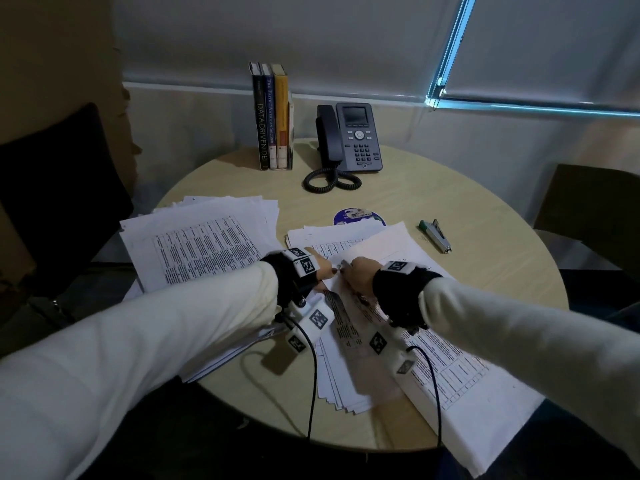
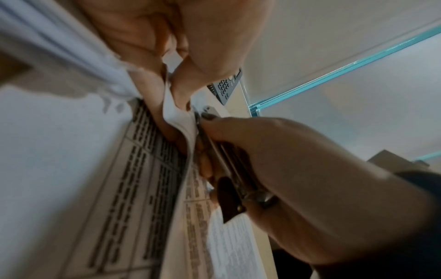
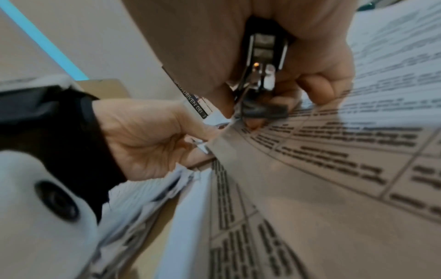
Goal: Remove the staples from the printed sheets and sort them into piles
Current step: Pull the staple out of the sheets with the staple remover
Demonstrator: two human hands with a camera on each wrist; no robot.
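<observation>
Left hand (image 1: 320, 268) pinches the corner of the sheets (image 1: 349, 327) in the middle of the table (image 1: 485, 271), between two piles. Right hand (image 1: 358, 273) grips a metal remover (image 3: 261, 75), its tip at that corner, though blur hides the staple.

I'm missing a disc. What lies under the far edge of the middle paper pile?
A blue-and-white disc pokes out from beneath the middle paper pile; the paper covers its near part.

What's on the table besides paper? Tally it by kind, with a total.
Books: 4
Phone: 1
Disc: 1
Stapler: 1
Staple remover, in the right hand: 1
Total: 8
</observation>
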